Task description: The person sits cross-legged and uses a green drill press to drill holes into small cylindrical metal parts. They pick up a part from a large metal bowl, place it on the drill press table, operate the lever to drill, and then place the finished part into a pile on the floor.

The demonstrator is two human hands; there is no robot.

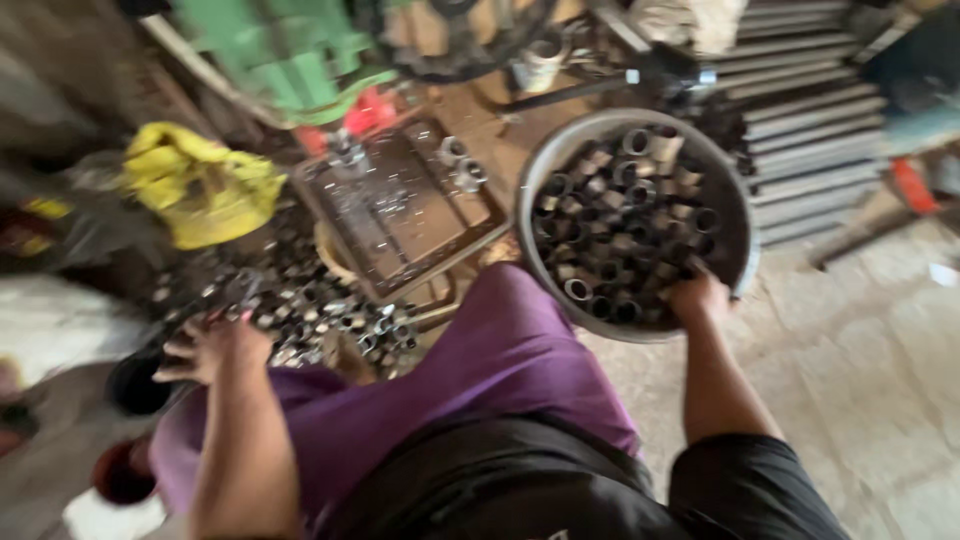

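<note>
While the person sits with a purple-clad leg (pixel 500 370) stretched up the middle of the view, the right hand (pixel 700 297) grips the near rim of a round grey metal basin (pixel 560 160) at about two o'clock from the knee, fingers curled over the edge and into the load. That basin is heaped with short dark metal pipe sections (pixel 625 215), lying every way, many showing their open round ends. At nine o'clock the left hand (pixel 208 345) is spread, fingers apart, resting at the near edge of a loose pile of shiny metal rings (pixel 320 310) scattered low beside the leg; motion blur hides whether any ring is pinched between the fingers. Just above that pile, toward twelve o'clock, lies a flat rectangular metal tray (pixel 400 205) with a raised rim, a few short sleeves (pixel 460 165) standing near its far corner. A crumpled yellow cloth (pixel 200 185) sits at ten o'clock, with a green machine frame (pixel 290 55) beyond it at eleven. At one to two o'clock, past the basin, long grey metal bars (pixel 810 120) are stacked flat in layers. Bare concrete floor (pixel 870 350) fills the three o'clock side.
</note>
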